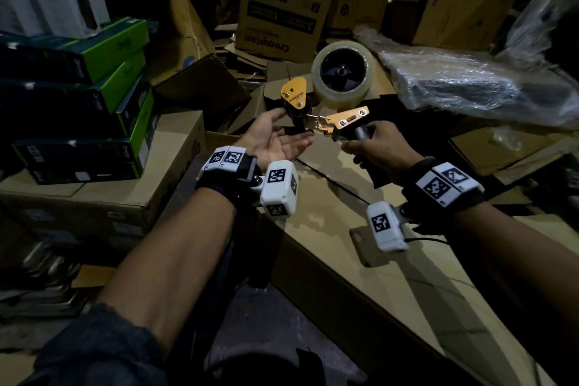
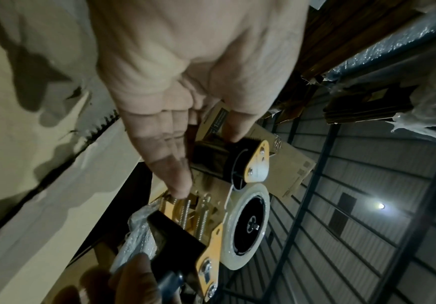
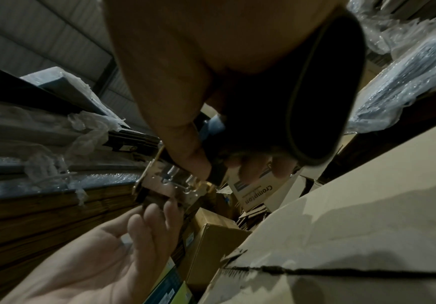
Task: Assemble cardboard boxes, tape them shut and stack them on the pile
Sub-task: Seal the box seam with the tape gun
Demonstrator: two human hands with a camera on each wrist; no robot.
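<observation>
A tape dispenser point(image 1: 340, 122) with orange side plates and a clear tape roll point(image 1: 343, 74) hangs above a large cardboard box point(image 1: 329, 229) whose top flaps meet in a dark seam. My right hand point(image 1: 360, 147) grips the dispenser's black handle. My left hand point(image 1: 294, 127) lies palm up under the dispenser's front end. In the left wrist view its thumb rests on the black front roller point(image 2: 211, 156) and its straight fingers point(image 2: 177, 181) reach the springs beside the tape roll point(image 2: 248, 224). The right wrist view shows my right hand point(image 3: 198, 160) round the handle and the box top point(image 3: 367, 205) below.
A stack of green and black boxes point(image 1: 94, 88) sits on a brown carton point(image 1: 109, 182) at the left. A tall Crompton carton point(image 1: 282, 9) and loose cardboard stand behind. A plastic-wrapped bundle point(image 1: 470, 81) lies at the right.
</observation>
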